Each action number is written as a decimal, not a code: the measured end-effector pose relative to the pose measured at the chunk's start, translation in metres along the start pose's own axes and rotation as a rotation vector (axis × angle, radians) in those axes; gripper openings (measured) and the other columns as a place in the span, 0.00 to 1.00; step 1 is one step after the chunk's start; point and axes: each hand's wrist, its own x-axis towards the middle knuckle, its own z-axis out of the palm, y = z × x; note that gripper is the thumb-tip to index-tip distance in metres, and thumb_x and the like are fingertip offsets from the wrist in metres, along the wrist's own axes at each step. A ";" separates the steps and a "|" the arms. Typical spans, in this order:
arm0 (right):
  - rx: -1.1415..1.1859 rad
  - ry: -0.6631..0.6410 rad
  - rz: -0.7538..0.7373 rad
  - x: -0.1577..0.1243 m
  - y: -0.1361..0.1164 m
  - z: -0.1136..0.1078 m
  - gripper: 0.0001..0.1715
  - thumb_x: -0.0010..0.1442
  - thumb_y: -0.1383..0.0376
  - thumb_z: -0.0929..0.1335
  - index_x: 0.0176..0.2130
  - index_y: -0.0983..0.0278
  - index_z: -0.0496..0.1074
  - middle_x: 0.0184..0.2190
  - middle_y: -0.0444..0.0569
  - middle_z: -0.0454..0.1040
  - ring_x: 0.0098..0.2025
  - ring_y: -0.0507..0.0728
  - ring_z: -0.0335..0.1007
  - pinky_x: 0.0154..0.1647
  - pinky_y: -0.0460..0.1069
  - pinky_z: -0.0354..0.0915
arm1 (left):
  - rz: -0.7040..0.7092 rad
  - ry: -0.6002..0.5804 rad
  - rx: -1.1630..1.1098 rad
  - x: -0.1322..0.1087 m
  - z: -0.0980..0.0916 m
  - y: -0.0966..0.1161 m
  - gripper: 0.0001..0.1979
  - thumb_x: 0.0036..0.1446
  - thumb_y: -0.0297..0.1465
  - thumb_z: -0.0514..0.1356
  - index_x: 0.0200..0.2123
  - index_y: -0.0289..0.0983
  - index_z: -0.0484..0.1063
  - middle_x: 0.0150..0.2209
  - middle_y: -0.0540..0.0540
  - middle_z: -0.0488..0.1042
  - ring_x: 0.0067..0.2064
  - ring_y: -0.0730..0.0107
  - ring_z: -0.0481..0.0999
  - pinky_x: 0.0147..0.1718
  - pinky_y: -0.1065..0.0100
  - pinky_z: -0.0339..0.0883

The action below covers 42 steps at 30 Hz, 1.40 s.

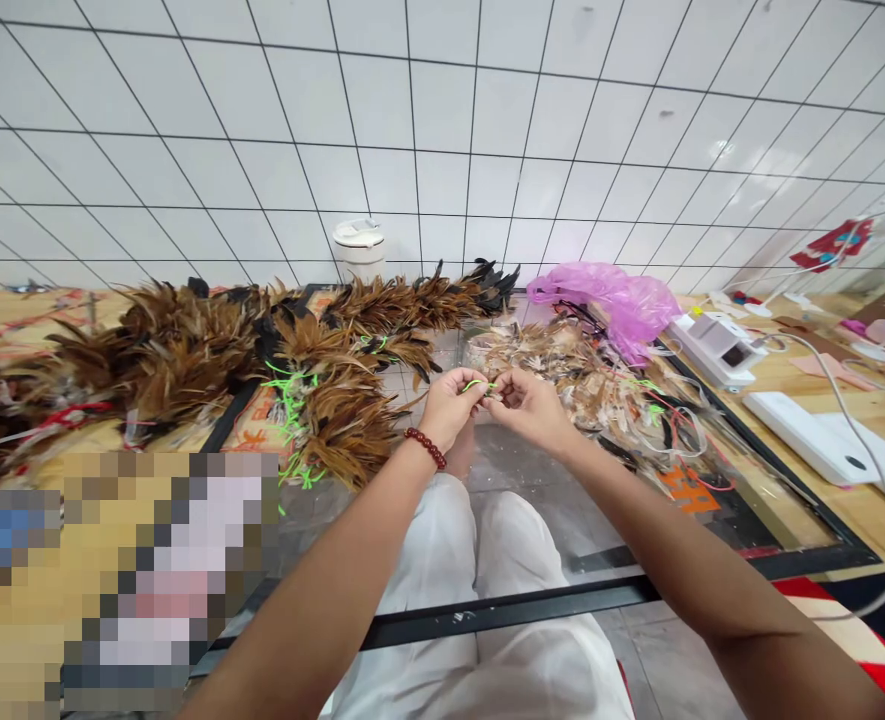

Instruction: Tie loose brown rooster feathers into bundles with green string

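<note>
Over the glass tabletop [517, 500], my left hand [453, 405] and my right hand [528, 405] meet with fingertips pinched together. Between them runs a short bright green string [479, 384], and both hands grip it. Whether anything else sits in the pinch is too small to make out. A dark red bead bracelet [425, 447] circles my left wrist. Left of my hands lies a heap of brown feather bundles [344, 430], with green string ends [290, 400] sticking out. Loose pale and brown feathers [554, 365] are piled just to the right.
A white lidded cup [359, 248] stands by the tiled wall. A pink plastic bag [611, 300] lies behind the loose feathers. On the right are a white device [714, 348], a white power strip [832, 440] and a cable [858, 430]. The tabletop has a black frame edge [517, 607].
</note>
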 end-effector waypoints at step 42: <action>0.029 -0.010 -0.062 -0.001 0.014 0.004 0.10 0.62 0.60 0.63 0.36 0.63 0.70 0.24 0.43 0.72 0.25 0.50 0.68 0.29 0.45 0.64 | -0.028 -0.142 -0.006 -0.004 0.002 -0.003 0.05 0.48 0.24 0.60 0.26 0.35 0.64 0.21 0.53 0.67 0.21 0.79 0.69 0.21 0.77 0.62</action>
